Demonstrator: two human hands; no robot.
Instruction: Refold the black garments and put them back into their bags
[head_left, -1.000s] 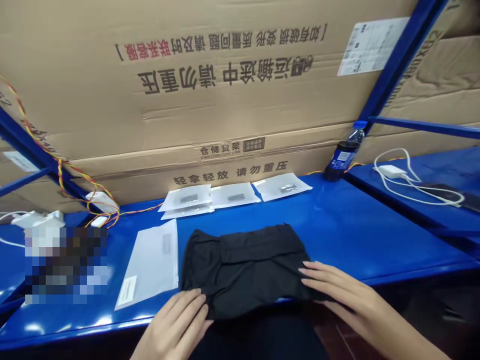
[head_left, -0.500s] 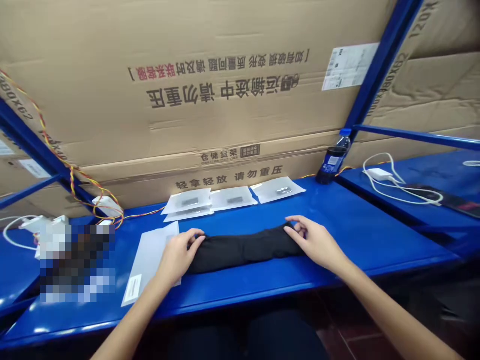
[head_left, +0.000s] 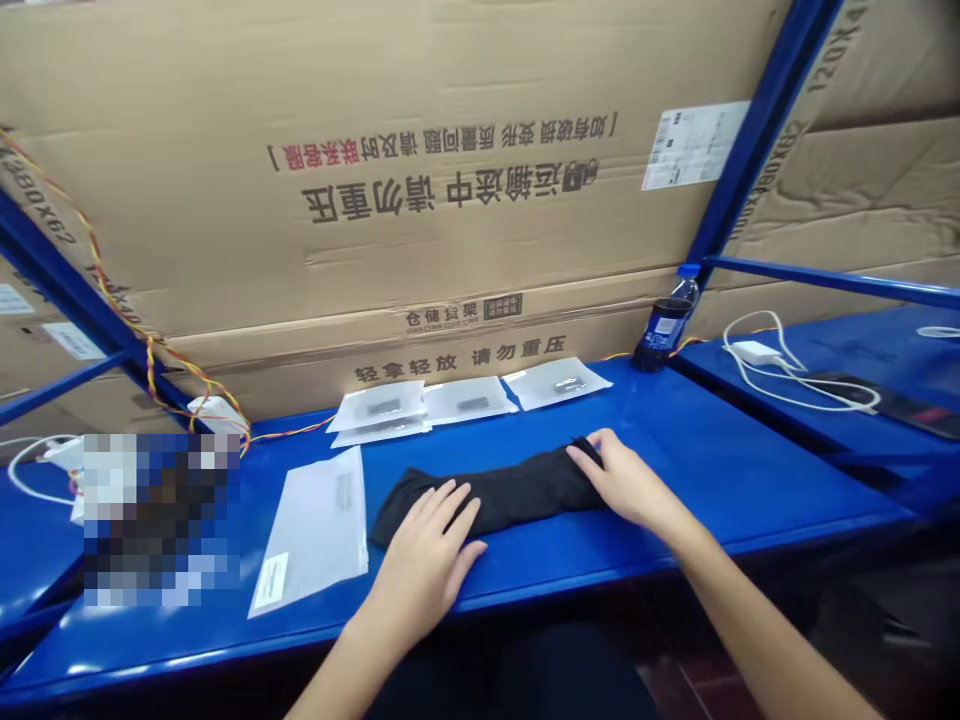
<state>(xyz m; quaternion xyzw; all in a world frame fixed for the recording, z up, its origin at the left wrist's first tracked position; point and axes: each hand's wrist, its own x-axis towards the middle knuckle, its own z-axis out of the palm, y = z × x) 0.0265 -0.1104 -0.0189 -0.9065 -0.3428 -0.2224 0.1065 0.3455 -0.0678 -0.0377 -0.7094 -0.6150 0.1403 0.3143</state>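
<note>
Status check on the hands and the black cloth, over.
Left hand palm-down on black cloth; right hand at its right end. Cloth in long strip on blue table. Nothing seen blocking; pale pouch off its left end.

The folded cloth (head_left: 529,492) under the left hand (head_left: 426,552) and at the right hand's (head_left: 624,480) fingers is plain black. Left of the left hand, the zip bag (head_left: 315,525) is frosted white, its label (head_left: 270,583) brighter white with dark print. The tabletop (head_left: 690,450) around both hands is glossy blue. Beyond the right hand, the soda bottle (head_left: 661,330) shows a blue cap (head_left: 688,271), blue-and-white wrapper and dark drink. Farthest from both hands, the cardboard (head_left: 450,80) is tan, printed black and red.
</note>
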